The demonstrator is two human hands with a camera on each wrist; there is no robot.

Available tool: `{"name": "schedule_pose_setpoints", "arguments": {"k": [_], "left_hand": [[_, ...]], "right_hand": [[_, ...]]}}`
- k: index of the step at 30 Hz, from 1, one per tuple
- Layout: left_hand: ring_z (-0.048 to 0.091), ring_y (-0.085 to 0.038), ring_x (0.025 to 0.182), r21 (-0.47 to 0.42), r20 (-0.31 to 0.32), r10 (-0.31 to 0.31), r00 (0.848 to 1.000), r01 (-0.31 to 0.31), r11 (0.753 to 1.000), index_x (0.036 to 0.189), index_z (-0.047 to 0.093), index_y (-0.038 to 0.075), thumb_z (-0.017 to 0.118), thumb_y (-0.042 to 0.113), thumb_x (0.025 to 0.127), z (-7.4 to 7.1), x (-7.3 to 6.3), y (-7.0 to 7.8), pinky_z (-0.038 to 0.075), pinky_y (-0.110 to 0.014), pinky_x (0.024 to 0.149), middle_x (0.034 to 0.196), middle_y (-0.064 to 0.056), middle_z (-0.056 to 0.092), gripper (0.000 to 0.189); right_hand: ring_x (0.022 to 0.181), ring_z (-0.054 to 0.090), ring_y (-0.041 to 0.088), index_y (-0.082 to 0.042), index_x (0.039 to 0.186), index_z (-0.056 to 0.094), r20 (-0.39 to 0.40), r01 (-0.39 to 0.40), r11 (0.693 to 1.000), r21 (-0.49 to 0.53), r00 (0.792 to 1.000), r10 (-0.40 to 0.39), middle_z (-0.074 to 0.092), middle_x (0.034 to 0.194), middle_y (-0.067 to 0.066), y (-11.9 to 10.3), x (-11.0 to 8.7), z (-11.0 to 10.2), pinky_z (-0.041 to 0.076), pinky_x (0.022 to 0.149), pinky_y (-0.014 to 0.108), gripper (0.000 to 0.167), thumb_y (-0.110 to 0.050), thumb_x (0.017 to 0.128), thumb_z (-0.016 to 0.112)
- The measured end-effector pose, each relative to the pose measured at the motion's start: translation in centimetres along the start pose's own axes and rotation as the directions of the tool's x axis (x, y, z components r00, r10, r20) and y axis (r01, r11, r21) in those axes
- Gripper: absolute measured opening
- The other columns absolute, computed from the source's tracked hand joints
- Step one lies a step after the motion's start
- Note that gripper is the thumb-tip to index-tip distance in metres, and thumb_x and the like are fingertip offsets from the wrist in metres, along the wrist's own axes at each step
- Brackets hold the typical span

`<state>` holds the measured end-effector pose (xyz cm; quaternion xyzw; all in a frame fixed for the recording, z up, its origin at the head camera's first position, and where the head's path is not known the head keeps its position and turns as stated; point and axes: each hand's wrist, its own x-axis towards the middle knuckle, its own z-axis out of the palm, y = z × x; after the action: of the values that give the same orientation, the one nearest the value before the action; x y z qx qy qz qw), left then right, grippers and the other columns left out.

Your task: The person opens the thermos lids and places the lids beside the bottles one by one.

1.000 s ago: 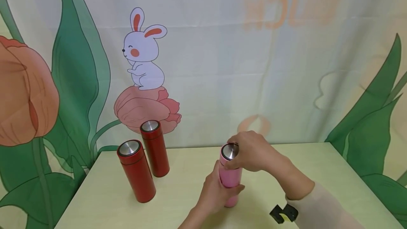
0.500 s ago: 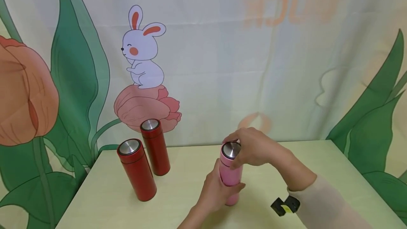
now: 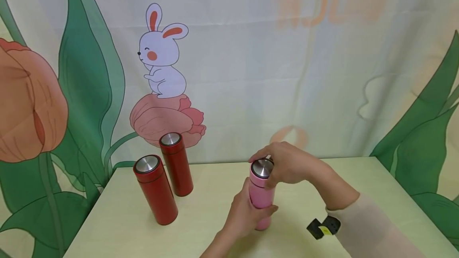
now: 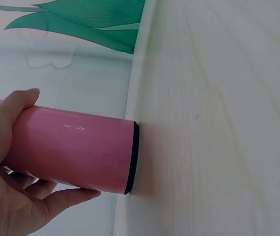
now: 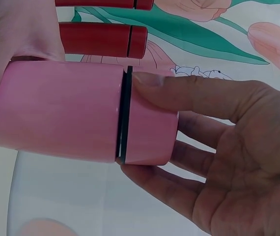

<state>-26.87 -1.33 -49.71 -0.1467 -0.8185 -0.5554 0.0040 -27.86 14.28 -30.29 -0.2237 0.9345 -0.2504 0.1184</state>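
A pink thermos bottle (image 3: 261,196) stands upright on the table, right of the middle in the head view. My left hand (image 3: 241,212) grips its body from the left, thumb and fingers wrapped round it. From above and the right, my right hand (image 3: 292,164) holds the pink lid (image 5: 152,118) between thumb and fingers. A dark ring (image 5: 124,115) shows in the seam between lid and body in the right wrist view. The lid's top is a silver disc (image 3: 262,168). In the left wrist view the black base (image 4: 132,157) of the bottle is right at the tabletop.
Two red thermos bottles stand on the left: a nearer one (image 3: 155,190) and a farther one (image 3: 177,165). The pale wooden table (image 3: 107,226) ends at a curtain (image 3: 229,90) printed with a rabbit and tulips. A black camera mount (image 3: 324,227) sits by the right sleeve.
The right hand has turned slightly round the lid, its wrist rising a little. The left hand keeps its grip on the bottle. The head view has shifted slightly.
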Motion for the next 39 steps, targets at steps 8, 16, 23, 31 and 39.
{"name": "schedule_pose_setpoints", "arguments": {"k": [8,16,23,31,39], "left_hand": [[0.066,-0.013,0.108,-0.003,0.004,0.007,1.0,-0.007,1.0,0.138,0.046,0.022,0.091,0.039,0.078,-0.1,0.0,0.1,0.054,-0.04,0.094,0.122,0.001,0.068,0.076],[0.066,-0.012,0.108,0.001,-0.01,0.016,1.0,-0.016,1.0,0.138,0.046,0.023,0.09,0.04,0.079,-0.1,0.0,0.1,0.054,-0.039,0.094,0.122,0.002,0.068,0.076],[0.067,-0.012,0.106,0.012,-0.017,0.023,1.0,-0.022,1.0,0.137,0.047,0.024,0.091,0.04,0.078,-0.1,0.0,0.0,0.054,-0.038,0.092,0.119,0.003,0.07,0.075],[0.067,-0.009,0.101,-0.011,0.001,0.026,1.0,-0.026,1.0,0.135,0.047,0.025,0.09,0.037,0.079,-0.1,-0.1,0.2,0.055,-0.036,0.086,0.116,0.003,0.07,0.072],[0.067,-0.009,0.102,-0.03,0.01,0.029,1.0,-0.029,0.999,0.136,0.047,0.026,0.09,0.037,0.08,-0.1,0.1,-0.1,0.054,-0.035,0.087,0.117,0.004,0.069,0.072]], "right_hand": [[0.091,0.062,0.017,-0.024,0.13,0.072,0.024,0.004,1.0,0.021,1.0,-0.004,0.073,0.106,-0.003,0.0,0.1,-0.1,0.053,0.073,0.03,0.07,0.008,0.069,0.081],[0.093,0.065,0.014,-0.026,0.144,0.061,0.001,0.003,0.999,0.032,1.0,-0.003,0.071,0.123,0.0,0.3,-0.2,0.1,0.054,0.079,0.031,0.08,-0.004,0.071,0.087],[0.107,0.066,0.019,-0.013,0.148,0.056,-0.073,-0.044,0.998,-0.042,0.997,0.041,0.067,0.13,0.008,-0.3,-0.9,0.1,0.056,0.088,0.036,0.084,-0.029,0.074,0.092],[0.094,0.067,0.021,-0.003,0.132,0.065,-0.164,-0.13,0.977,-0.169,0.981,0.103,0.073,0.106,0.004,-1.5,-1.3,1.0,0.055,0.076,0.035,0.071,-0.042,0.078,0.088],[0.064,0.057,0.017,-0.011,0.08,0.063,-0.238,-0.137,0.97,-0.202,0.967,0.087,0.061,0.07,-0.001,-2.0,-0.9,2.3,0.046,0.056,0.029,0.034,-0.034,0.077,0.088]]}}
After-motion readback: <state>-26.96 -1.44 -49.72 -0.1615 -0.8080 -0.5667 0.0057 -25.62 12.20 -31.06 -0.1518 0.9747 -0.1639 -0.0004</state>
